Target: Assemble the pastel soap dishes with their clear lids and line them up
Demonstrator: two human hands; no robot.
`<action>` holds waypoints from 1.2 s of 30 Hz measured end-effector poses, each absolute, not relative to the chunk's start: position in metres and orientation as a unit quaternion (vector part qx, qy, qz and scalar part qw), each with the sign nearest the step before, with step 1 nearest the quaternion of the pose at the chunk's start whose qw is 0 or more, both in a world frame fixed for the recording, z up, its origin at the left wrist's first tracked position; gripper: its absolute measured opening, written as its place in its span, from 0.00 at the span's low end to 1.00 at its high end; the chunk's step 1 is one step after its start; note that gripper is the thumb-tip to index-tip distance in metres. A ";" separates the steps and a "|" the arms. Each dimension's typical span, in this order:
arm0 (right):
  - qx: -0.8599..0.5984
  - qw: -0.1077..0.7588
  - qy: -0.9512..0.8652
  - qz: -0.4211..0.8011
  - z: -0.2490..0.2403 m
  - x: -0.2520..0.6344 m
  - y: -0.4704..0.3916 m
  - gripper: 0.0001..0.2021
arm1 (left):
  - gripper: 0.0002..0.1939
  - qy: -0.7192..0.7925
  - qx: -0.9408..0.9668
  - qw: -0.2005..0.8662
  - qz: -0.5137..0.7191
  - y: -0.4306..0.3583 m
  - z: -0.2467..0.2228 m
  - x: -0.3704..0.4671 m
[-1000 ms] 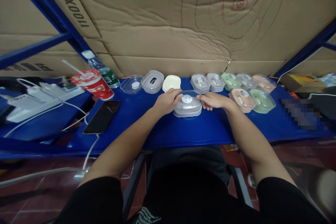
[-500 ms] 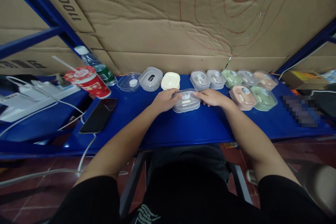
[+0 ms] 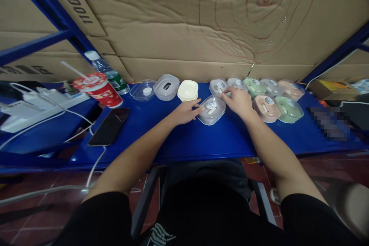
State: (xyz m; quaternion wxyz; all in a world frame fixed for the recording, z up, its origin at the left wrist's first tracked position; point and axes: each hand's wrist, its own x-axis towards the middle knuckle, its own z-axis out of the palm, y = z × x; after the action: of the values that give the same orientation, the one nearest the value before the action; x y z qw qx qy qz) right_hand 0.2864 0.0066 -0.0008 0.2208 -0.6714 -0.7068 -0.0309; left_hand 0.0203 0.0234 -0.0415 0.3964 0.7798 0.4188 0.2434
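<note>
A grey plastic box with a clear lid (image 3: pixel 212 117) stands slightly turned on the blue table, a round label and a pale oblong piece on its top. My left hand (image 3: pixel 186 113) is at its left side, fingers apart, thumb tip at the lid's edge. At the box's far right corner, my right hand (image 3: pixel 239 102) has its thumb and fingers bent onto the rim. Behind the left hand sits a cream tray (image 3: pixel 188 90). Left of that are a grey box shell with a slot (image 3: pixel 166 88) and a clear lid (image 3: pixel 141 91) with a white disc on it.
Several similar lidded boxes stand at the right, among them a pink box (image 3: pixel 266 113) and a green box (image 3: pixel 290 114). At the left are a red cup (image 3: pixel 105 94), a water bottle (image 3: pixel 117 80), a phone (image 3: pixel 109 127) and a power strip (image 3: pixel 46 111). Cardboard (image 3: pixel 161 19) walls the back.
The grey box has turned and shifted a little to the right. My right hand has moved to its far corner, and the left hand's fingers have come away from its far side.
</note>
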 end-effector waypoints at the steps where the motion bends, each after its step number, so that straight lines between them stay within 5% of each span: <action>1: -0.664 0.244 -0.705 -0.045 0.001 0.285 0.004 0.19 | 0.35 0.420 0.777 0.403 0.240 0.021 -0.041 0.022; 5: -0.537 0.287 -0.792 -0.040 0.006 0.270 -0.011 0.20 | 0.37 0.393 0.788 0.427 0.207 0.004 -0.034 0.031; 12: -0.385 0.167 -0.907 0.029 0.007 0.251 -0.023 0.13 | 0.33 0.293 0.823 0.457 0.169 -0.002 -0.030 0.031; 20: -0.434 0.059 -0.897 0.063 0.004 0.284 -0.010 0.15 | 0.25 0.458 0.838 0.119 0.272 0.018 -0.031 0.012; 24: -0.465 0.025 -0.884 0.034 0.003 0.289 -0.010 0.15 | 0.26 0.498 0.828 0.077 0.246 0.023 -0.035 0.010; 29: -0.455 0.097 -0.885 -0.009 0.009 0.276 -0.015 0.08 | 0.30 0.516 0.834 0.083 0.176 0.031 -0.045 0.007; 36: -0.607 0.108 -0.783 -0.090 0.010 0.314 -0.008 0.33 | 0.31 0.510 0.841 0.085 0.160 0.032 -0.044 0.005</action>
State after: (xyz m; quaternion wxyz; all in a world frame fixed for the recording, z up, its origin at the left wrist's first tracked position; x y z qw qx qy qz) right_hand 0.3141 -0.0080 0.0103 0.1081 -0.6066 -0.7825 -0.0897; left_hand 0.0049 0.0321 -0.0443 0.0854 0.8410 0.5097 0.1599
